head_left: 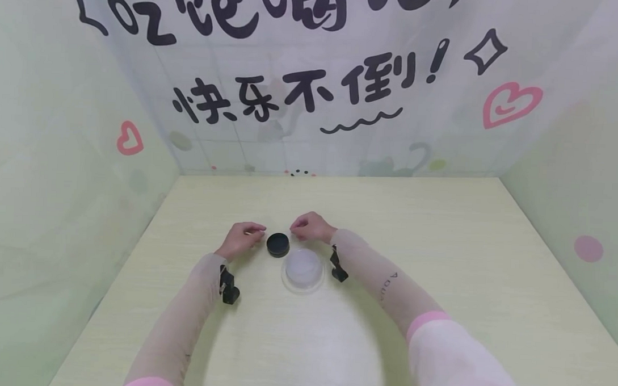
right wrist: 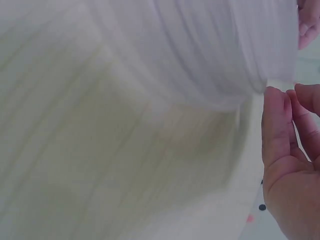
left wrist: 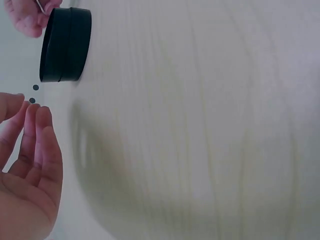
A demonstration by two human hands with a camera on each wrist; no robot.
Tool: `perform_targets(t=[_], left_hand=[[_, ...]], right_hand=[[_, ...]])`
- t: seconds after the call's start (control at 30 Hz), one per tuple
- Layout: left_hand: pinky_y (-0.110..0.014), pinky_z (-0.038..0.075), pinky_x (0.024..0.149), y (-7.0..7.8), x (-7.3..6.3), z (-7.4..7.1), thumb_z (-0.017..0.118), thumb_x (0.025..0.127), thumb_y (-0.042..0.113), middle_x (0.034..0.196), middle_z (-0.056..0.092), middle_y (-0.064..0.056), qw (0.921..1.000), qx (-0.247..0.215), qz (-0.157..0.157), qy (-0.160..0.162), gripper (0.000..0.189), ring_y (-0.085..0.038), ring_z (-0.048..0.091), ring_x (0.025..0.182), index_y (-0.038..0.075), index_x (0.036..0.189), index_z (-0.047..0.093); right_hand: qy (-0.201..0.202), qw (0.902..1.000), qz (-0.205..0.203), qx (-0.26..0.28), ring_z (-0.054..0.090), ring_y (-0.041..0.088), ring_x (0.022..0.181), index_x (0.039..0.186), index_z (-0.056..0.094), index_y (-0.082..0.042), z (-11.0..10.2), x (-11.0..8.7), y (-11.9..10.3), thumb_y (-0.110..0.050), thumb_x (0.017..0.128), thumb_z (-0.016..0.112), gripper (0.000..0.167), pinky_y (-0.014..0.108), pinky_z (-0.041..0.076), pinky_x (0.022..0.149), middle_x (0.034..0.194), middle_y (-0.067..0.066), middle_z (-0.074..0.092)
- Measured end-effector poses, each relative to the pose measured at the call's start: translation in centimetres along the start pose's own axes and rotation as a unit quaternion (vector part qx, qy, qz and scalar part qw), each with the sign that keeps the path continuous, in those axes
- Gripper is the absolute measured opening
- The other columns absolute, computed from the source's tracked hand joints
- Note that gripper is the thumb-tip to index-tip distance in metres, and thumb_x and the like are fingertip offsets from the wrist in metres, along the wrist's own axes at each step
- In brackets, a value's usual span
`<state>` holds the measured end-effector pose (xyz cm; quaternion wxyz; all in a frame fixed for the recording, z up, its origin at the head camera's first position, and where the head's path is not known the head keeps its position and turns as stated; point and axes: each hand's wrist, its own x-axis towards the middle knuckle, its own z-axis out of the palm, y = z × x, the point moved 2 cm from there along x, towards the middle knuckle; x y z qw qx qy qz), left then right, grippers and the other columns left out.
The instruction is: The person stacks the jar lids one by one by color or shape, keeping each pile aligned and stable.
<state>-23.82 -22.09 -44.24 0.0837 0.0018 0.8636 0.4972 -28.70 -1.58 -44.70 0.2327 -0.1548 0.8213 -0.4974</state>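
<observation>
A small black round container (head_left: 278, 245), with a seam around its side, rests on the table between my two hands. Just in front of it sits a translucent whitish round tub (head_left: 303, 270) with a wider clear rim. My left hand (head_left: 242, 240) is at the left of the black container, its fingers loosely bent, thumb tip close to the fingertips (left wrist: 44, 117). My right hand (head_left: 312, 225) is beyond the tub, right of the black container, with bent fingers and its thumb near the fingertips. In the right wrist view, these fingertips come right at the edge of the tub (right wrist: 200, 55). Nothing shows between the fingers of either hand.
The pale wood-grain table (head_left: 415, 231) extends around both containers. A printed cloth (head_left: 300, 141) with dark lettering hangs at its back edge, and more cloth walls flank it. Each sleeved forearm carries a black wrist camera (head_left: 229, 287).
</observation>
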Motion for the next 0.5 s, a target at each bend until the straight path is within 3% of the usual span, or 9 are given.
perform_targets(t=[0.23, 0.5], left_hand=[[-0.036, 0.049, 0.072, 0.1, 0.1, -1.8, 0.053, 0.089, 0.014, 0.102, 0.057, -0.021, 0.9991, -0.005, 0.004, 0.041, 0.029, -0.031, 0.058, 0.087, -0.003, 0.112, 0.056], [-0.035, 0.047, 0.073, 0.5, 0.1, -3.4, 0.053, 0.089, 0.02, 0.103, 0.057, -0.017, 0.9943, -0.001, 0.022, 0.104, 0.033, -0.033, 0.056, 0.092, -0.001, 0.114, 0.056]], right_hand=[[0.012, 0.9998, 0.012, 0.01, 0.058, 0.019, 0.081, 0.102, 0.06, 0.005, -2.9, -1.3, 0.5, -0.009, 0.087, 0.056, 0.021, 0.026, 0.051, 0.071, 0.095, 0.017, 0.06], [0.031, 0.9994, 0.008, 0.011, 0.058, 0.029, 0.089, 0.107, 0.057, 0.007, -6.8, -3.1, 2.1, -0.012, 0.089, 0.053, 0.027, 0.03, 0.05, 0.074, 0.099, 0.022, 0.058]])
